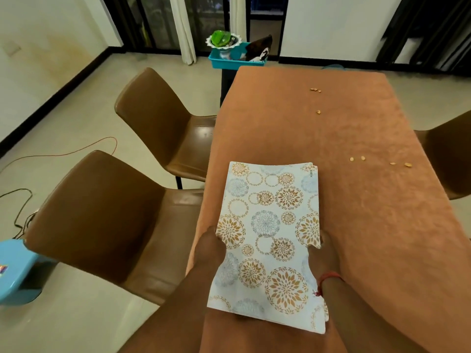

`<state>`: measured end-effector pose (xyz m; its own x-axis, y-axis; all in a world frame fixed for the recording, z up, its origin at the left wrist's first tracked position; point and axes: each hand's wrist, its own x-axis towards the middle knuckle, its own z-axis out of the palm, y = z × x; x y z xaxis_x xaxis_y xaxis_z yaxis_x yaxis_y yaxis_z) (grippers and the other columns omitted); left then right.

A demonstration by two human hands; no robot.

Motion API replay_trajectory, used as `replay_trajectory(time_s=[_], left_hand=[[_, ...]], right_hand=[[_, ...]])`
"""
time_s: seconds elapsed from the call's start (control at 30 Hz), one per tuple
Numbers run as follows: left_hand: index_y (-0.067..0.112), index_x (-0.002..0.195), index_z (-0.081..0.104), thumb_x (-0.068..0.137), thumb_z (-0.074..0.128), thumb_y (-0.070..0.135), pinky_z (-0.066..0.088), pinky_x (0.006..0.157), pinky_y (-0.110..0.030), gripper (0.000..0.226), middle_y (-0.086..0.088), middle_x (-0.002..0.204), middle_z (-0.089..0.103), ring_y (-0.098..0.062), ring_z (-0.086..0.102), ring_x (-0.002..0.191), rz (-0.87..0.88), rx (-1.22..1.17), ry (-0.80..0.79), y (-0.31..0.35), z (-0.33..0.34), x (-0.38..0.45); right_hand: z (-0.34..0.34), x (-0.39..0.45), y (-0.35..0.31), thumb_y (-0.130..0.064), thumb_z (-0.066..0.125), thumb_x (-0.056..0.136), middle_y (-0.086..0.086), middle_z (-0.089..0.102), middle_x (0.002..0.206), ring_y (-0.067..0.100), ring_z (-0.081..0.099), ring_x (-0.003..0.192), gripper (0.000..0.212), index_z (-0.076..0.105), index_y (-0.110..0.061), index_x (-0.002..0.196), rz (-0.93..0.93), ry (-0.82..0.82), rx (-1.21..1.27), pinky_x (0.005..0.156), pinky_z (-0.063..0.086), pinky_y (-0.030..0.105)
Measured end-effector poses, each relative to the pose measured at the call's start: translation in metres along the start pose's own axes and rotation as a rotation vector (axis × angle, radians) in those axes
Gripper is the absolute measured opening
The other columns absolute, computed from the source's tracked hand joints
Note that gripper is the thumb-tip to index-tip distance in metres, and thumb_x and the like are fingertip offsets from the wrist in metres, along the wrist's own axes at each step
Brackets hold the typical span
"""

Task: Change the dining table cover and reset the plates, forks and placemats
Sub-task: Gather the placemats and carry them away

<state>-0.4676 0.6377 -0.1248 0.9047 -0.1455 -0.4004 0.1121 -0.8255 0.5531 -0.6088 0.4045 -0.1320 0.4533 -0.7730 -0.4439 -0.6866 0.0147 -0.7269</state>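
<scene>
From my remote feed, both forearms reached forward from six o'clock over the near end of the dining table [331, 138], which wore an orange-brown cover [369, 225]. The left hand [207, 247] gripped the left edge of a stack of floral placemats [270, 230], thumb curled on top; the right hand [322, 253] held the right edge, its fingers tucked underneath. Scattered crumbs [356, 158] lay toward one and two o'clock. Two brown chairs [107, 217] stood at nine and ten o'clock.
</scene>
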Motion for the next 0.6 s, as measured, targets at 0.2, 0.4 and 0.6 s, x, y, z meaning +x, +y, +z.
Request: replay_trajectory(time_s=[0.2,0.4,0.6], left_hand=[[0.01,0.136,0.049,0.098,0.042,0.006,0.041,0.077,-0.024,0.038,-0.012,0.123,0.062,-0.03,0.061,0.108,-0.046,-0.139,0.097,-0.006,-0.008,-0.035],[0.016,0.093,0.052,0.103,0.041,0.016,0.038,0.054,-0.025,0.015,-0.003,0.092,0.064,-0.009,0.054,0.071,-0.103,-0.184,0.309,-0.03,-0.028,-0.09],[0.019,0.098,0.053,0.103,0.044,0.019,0.043,0.055,-0.026,0.011,0.001,0.091,0.063,-0.011,0.059,0.076,-0.191,-0.241,0.479,-0.088,-0.059,-0.15]], right_hand=[[-0.003,-0.013,-0.004,-0.009,0.051,0.099,0.001,0.045,0.151,0.03,0.047,0.134,0.052,0.041,-0.024,0.148,-0.067,-0.042,0.077,0.109,0.042,0.044],[0.007,-0.04,-0.005,-0.014,0.05,0.101,0.005,0.055,0.142,0.029,0.055,0.123,0.043,0.046,-0.021,0.143,-0.158,-0.136,0.118,0.098,0.049,0.04],[0.044,-0.096,0.005,-0.015,0.049,0.101,0.001,0.055,0.141,0.02,0.059,0.109,0.042,0.047,-0.023,0.142,-0.222,-0.309,0.103,0.085,0.049,0.032]])
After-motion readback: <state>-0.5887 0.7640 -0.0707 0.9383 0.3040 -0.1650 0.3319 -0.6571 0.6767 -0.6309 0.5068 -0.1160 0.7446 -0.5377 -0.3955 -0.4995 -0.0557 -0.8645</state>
